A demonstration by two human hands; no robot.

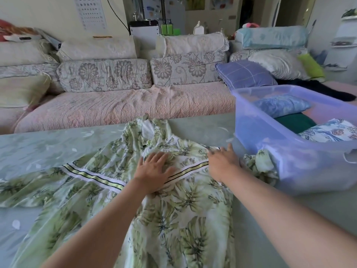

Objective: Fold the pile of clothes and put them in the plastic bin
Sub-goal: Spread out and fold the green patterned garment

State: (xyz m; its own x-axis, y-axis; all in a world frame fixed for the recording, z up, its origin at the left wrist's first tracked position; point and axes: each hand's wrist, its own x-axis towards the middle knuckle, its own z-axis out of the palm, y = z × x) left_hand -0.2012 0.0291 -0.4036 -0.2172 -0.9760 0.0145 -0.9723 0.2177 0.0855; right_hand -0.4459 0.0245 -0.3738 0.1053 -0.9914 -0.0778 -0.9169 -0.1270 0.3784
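From my head camera, the white garment printed with green leaves and crossed by a striped band [173, 209] lies spread out, not yet folded, on the pale green patterned cloth surface [58, 147] in front of me. My left hand [154, 169] rests flat on its middle, fingers straight and spread, holding nothing. My right hand [222, 163] lies flat at its right shoulder, fingers extended, pressing the fabric. The right sleeve [258, 161] is bunched against the translucent bluish plastic bin [270, 151] standing at right. Inside the bin I see a folded blue patterned piece [280, 107], a dark green one [293, 122] and a white floral one [332, 130], so I judge several pieces done. This garment remains; I see no other pile.
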